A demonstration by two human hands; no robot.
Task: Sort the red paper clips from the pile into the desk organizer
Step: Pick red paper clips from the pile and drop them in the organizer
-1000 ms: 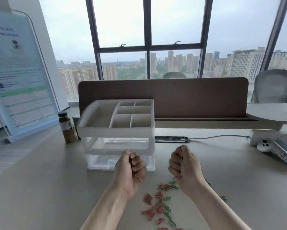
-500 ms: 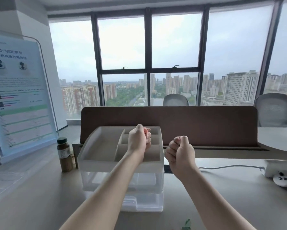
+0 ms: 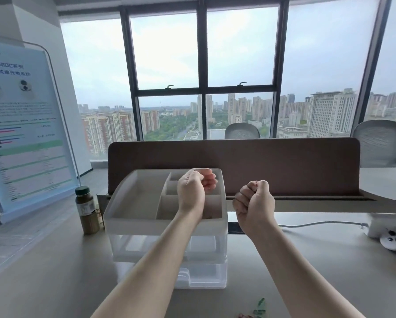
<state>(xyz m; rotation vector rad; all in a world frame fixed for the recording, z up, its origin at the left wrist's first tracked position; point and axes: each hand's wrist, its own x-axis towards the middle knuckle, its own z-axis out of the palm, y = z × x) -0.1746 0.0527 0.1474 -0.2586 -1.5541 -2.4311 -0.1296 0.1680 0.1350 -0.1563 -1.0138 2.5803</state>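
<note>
While looking down at the nearest strip of the desk (image 3: pixel 54 283), catching only the tail of the pile at the bottom edge: a few green paper clips (image 3: pixel 260 305) and, just beside them to the left, a sliver of the red paper clips (image 3: pixel 244 315), half cut off by the frame.

Stretching both bare forearms forward from there, side by side and apart.

Holding the right hand (image 3: pixel 254 204) above the desk just to the right of the desk organizer (image 3: pixel 132 204), not touching it. Keeping its fingers (image 3: pixel 242 199) balled into a tight fist, thumb pressed against the forefinger, with a speck of red peeping out at the top of the fist, seemingly one of the red paper clips, though too small for telling surely.

Hovering the left hand (image 3: pixel 191 191) over the right-hand compartments of the organizer's top tray, back of the hand turned to the camera. Curling its fingers (image 3: pixel 209 180) loosely, neither spread nor clenched, tips bent toward the palm above a rear compartment; hiding whatever is inside, so not telling whether any clip is there. Showing no clips in the visible compartments either.

Passing, under the tray, the organizer's clear drawers (image 3: pixel 160 249). Standing just to its left, a dark-capped bottle (image 3: pixel 87 210); farther left, leaning, a printed sign (image 3: pixel 25 134). Lying far right, a white power strip (image 3: pixel 388 224). Closing off the desk behind, a brown divider (image 3: pixel 284 164).
</note>
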